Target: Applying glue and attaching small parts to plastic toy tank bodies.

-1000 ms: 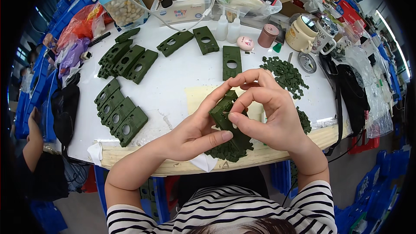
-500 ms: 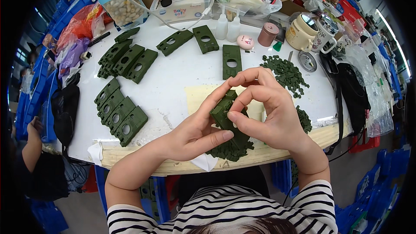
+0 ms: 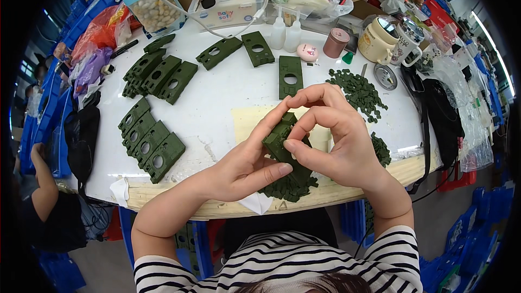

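My left hand (image 3: pixel 241 167) is closed around a dark green plastic toy tank hull (image 3: pixel 277 144), holding it tilted over the table's near edge. The thumb and forefinger of my right hand (image 3: pixel 342 144) are pinched together at the hull's upper face; whatever is between them is hidden. Below the hull lies a heap of small green plastic pieces (image 3: pixel 287 191), partly covered by my hands. Another hull (image 3: pixel 290 64) with a round hole lies flat just beyond my fingers. A second heap of small green pieces (image 3: pixel 358 95) is to the right.
More hulls lie in a stacked group (image 3: pixel 154 76), an overlapping row (image 3: pixel 152 144) and a far pair (image 3: pixel 258 49). White squeeze bottles (image 3: pixel 278 33), a pink tin (image 3: pixel 335 43) and mugs (image 3: pixel 377 43) stand at the back. Another person's arm (image 3: pixel 44 184) shows at far left.
My hands and the hull have barely moved. At the far left, the other person's arm has shifted slightly.
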Available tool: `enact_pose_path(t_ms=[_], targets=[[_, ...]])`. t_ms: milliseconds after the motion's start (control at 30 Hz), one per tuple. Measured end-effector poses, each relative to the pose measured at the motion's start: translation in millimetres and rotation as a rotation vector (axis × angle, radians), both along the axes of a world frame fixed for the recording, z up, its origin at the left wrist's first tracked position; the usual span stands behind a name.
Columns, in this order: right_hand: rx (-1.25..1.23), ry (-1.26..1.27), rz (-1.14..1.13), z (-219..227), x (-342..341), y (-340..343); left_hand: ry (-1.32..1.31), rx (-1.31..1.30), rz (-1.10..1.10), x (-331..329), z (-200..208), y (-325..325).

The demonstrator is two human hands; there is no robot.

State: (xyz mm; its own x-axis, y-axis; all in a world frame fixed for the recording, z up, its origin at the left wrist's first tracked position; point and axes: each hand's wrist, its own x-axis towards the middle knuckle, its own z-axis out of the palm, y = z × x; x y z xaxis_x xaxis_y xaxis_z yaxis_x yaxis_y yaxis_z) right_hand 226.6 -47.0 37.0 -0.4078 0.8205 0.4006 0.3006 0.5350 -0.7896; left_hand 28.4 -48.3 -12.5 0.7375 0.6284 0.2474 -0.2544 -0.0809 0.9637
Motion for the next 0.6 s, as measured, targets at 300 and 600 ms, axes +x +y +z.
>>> enact_pose_path(t_ms=[300, 600], targets=[[0.002, -0.013, 0.009, -0.2, 0.8, 0.7, 0.022, -0.063, 0.032, 0.6, 1.0, -3.1], [0.068, 0.059, 0.025, -1.9, 0.0, 3.0, -0.011, -0.056, -0.049, -1.7, 4.8, 1.3]])
